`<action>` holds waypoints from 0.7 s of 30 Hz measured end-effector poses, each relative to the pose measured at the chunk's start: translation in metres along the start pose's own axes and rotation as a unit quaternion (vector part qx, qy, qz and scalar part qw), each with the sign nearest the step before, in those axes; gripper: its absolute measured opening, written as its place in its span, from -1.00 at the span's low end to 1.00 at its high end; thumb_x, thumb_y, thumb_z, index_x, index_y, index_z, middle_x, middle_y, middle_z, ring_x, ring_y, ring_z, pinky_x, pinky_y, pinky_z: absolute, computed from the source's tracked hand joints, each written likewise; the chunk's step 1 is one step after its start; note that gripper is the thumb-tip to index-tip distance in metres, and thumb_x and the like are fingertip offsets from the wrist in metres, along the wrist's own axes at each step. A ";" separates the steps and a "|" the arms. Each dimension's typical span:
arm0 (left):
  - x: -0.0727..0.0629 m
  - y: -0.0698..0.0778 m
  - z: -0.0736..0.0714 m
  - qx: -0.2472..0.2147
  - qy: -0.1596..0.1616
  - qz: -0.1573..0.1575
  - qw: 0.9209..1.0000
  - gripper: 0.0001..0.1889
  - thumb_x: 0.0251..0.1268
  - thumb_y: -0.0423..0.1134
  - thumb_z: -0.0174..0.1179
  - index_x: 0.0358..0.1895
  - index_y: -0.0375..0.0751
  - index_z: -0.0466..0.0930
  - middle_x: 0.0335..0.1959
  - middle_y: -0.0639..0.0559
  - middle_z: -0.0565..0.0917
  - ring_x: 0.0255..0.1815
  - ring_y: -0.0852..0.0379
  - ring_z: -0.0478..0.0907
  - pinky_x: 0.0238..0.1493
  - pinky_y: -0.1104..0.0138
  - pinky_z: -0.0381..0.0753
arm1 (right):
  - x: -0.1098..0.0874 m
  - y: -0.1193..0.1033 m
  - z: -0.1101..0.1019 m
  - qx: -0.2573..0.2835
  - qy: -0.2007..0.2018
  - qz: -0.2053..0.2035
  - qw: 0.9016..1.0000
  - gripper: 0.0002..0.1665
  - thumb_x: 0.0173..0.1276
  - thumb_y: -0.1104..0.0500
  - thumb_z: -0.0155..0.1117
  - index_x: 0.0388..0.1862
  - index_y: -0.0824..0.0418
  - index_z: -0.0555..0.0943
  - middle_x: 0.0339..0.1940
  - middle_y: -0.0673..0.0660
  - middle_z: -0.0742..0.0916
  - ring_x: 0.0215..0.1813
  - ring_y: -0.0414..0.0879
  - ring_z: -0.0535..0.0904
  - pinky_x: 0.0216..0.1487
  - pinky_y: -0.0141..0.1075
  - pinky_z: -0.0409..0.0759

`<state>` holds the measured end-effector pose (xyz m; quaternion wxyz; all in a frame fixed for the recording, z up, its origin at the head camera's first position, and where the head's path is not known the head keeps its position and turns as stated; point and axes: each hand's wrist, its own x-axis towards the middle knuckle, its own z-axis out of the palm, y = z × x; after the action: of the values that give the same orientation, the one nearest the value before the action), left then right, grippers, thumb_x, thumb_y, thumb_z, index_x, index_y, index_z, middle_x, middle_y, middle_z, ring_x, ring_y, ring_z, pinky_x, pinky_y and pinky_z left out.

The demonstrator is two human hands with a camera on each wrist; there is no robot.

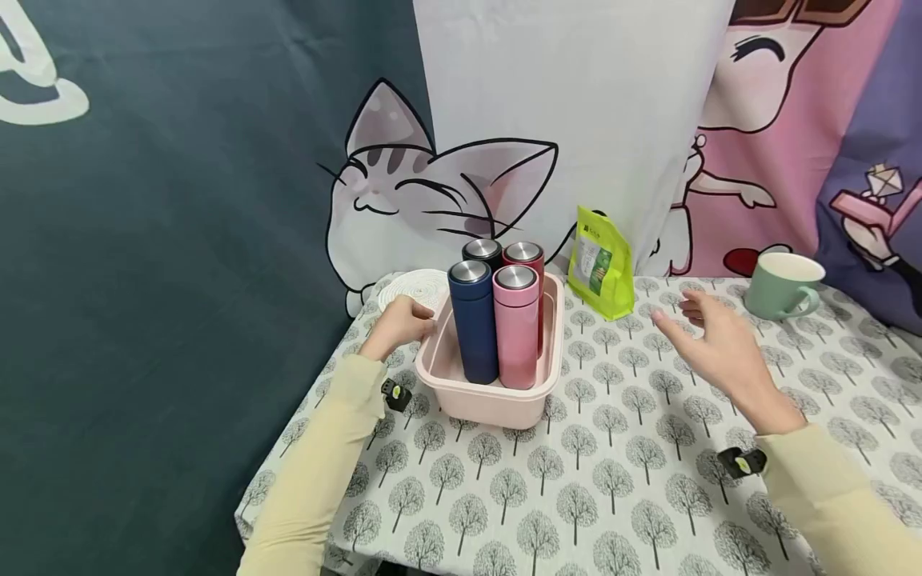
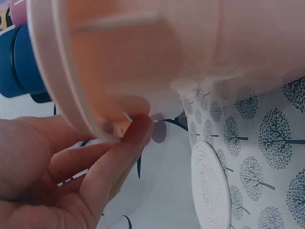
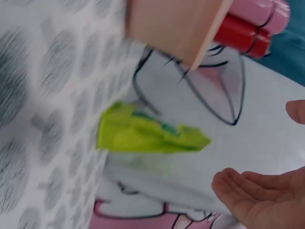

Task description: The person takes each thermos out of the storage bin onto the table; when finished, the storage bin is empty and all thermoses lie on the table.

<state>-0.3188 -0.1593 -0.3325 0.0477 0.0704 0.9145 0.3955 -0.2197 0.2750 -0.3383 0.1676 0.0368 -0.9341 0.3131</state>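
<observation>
My left hand (image 1: pixel 403 324) grips the left rim of a pale pink plastic tub (image 1: pixel 479 408); in the left wrist view its fingers pinch the tub's edge. Four steel-lidded bottles stand upright in the tub: a navy one (image 1: pixel 473 332) and a pink one (image 1: pixel 516 340) in front, a black one (image 1: pixel 481 250) and a red one (image 1: pixel 529 256) mostly hidden behind. My right hand (image 1: pixel 723 356) hangs in the air with fingers extended and holds nothing. It is between a bright green pouch (image 1: pixel 601 264) and a pale green mug (image 1: pixel 781 284).
A round white woven mat (image 1: pixel 412 286) lies behind my left hand, partly hidden by it. A tree-print cloth (image 1: pixel 576 480) covers the table, whose left edge runs beside my left arm. A cartoon-printed curtain (image 1: pixel 598 104) hangs right behind the table.
</observation>
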 end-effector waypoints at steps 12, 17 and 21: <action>-0.006 0.006 -0.002 0.011 0.056 -0.015 0.998 -0.71 0.17 -0.40 0.27 -0.04 -0.45 0.67 -0.09 -0.30 0.73 -0.23 -0.04 0.74 -0.19 0.27 0.74 | 0.020 -0.067 0.035 0.091 -0.046 -0.011 0.995 0.02 0.33 -0.38 0.11 0.43 0.38 0.27 0.30 0.44 0.52 0.29 0.33 0.46 0.32 0.20 0.41; -0.002 0.005 0.003 0.006 0.064 -0.015 0.998 -0.71 0.14 -0.40 0.31 -0.05 -0.44 0.69 -0.10 -0.30 0.73 -0.23 -0.05 0.73 -0.23 0.29 0.73 | 0.031 -0.080 0.062 0.126 -0.061 -0.023 0.990 -0.03 0.30 -0.35 0.20 0.40 0.34 0.33 0.29 0.37 0.55 0.29 0.26 0.49 0.32 0.14 0.44; -0.001 0.003 0.008 0.002 0.062 -0.020 0.998 -0.68 0.11 -0.40 0.32 -0.03 -0.43 0.68 -0.08 -0.29 0.73 -0.19 -0.06 0.73 -0.17 0.24 0.74 | 0.038 -0.086 0.086 0.149 -0.080 -0.029 0.985 -0.05 0.24 -0.33 0.29 0.36 0.30 0.39 0.28 0.31 0.58 0.27 0.22 0.53 0.28 0.08 0.51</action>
<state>-0.3160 -0.1514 -0.3360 -0.0011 0.0279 0.9177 0.3963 -0.2655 0.1564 -0.3403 0.0941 0.1129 -0.8858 0.4402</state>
